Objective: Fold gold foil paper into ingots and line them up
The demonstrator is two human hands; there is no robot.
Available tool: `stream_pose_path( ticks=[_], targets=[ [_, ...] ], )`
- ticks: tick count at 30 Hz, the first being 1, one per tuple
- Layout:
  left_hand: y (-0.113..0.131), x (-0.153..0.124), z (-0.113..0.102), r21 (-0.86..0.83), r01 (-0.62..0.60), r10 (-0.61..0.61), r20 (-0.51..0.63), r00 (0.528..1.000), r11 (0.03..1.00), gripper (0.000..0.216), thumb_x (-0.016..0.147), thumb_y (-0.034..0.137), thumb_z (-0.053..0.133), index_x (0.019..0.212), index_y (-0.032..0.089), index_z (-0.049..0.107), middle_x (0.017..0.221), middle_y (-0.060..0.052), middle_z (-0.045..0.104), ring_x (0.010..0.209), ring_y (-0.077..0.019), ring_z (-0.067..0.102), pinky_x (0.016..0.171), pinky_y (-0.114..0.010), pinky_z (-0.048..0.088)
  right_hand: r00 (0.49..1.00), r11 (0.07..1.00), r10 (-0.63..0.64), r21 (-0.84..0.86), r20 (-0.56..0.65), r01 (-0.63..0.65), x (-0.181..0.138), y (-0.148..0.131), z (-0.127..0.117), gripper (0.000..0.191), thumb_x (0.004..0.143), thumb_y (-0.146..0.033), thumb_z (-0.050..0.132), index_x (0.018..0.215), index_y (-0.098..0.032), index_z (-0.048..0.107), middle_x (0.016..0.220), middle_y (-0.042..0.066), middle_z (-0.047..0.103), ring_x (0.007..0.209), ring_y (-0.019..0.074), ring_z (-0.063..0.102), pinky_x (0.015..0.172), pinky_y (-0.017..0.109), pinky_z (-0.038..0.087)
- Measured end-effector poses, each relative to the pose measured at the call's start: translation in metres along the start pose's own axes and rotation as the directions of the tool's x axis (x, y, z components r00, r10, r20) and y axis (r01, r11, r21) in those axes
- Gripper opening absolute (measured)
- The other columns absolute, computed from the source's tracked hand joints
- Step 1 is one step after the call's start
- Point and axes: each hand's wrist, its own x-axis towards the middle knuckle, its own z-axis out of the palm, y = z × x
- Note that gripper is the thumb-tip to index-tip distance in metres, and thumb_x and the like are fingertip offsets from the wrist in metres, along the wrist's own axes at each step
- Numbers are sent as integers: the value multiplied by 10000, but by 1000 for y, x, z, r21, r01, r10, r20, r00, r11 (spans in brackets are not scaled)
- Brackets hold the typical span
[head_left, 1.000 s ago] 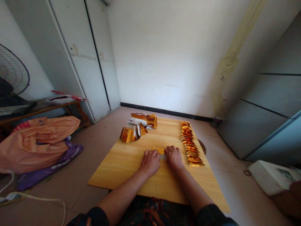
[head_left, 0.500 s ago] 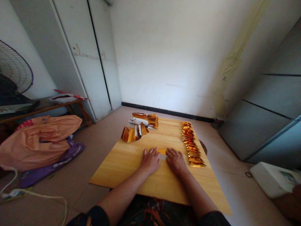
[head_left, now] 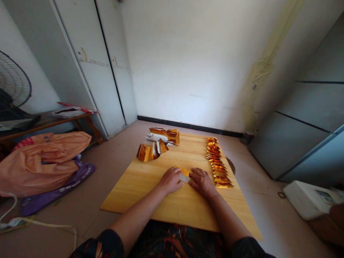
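I have left hand (head_left: 172,180) and right hand (head_left: 202,181) at opposite ends of the gold-grey sheet (head_left: 185,178) — fingers bent, can't tell if gripping.

Head-worn view, facing forward, downward (tabletop (head_left: 129,191) near)

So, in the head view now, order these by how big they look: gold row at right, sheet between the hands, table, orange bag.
1. Table
2. Orange bag
3. Gold row
4. Sheet, partly covered, judged by what shows
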Motion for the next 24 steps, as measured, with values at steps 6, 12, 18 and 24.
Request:
stream_pose_path(
  ticks=[6, 12, 18, 24],
  targets=[
    [7, 0, -1, 103, 38, -41, 19, 999, 994, 151, 838, 266, 538, 950, 227, 631, 1057, -61, 628, 979, -219, 557, 875, -372, 393, 1000, 1000, 1, 21, -22, 0, 6, 3, 0, 243, 873, -365, 548, 1075, -290, 660, 1211, 45, 600, 1141, 213, 491, 933, 364, 355],
    [12, 3, -1, 123, 77, -78, 9, 997, 989, 155, 881, 228, 479, 927, 231, 626, 1025, -58, 649, 964, -213, 571, 848, -382, 356, 998, 995, 53, 87, 25, -55, 9, 4, -5, 258, 829, -406, 596, 1049, -296, 675, 1223, 41, 597, 1134, 218, 503, 938, 377, 355],
    [12, -3, 4, 129, 85, -76, -70, 995, 988, 155, 852, 311, 529, 955, 216, 597, 1003, -60, 643, 970, -229, 557, 888, -414, 325, 984, 975, 176, 132, 38, -179, 9, -3, -3, 276, 751, -367, 672, 1017, -292, 686, 1254, 39, 580, 1170, 229, 488, 977, 396, 333],
    [14, -2, 4, 90, 111, -105, -65, 992, 990, 165, 836, 333, 559, 964, 234, 591, 1012, -42, 645, 978, -216, 554, 894, -400, 323, 973, 964, 225, 154, -45, -216, 12, -4, 6, 188, 792, -339, 634, 958, -285, 704, 1204, 32, 612, 1143, 215, 509, 972, 381, 330]
  ],
)
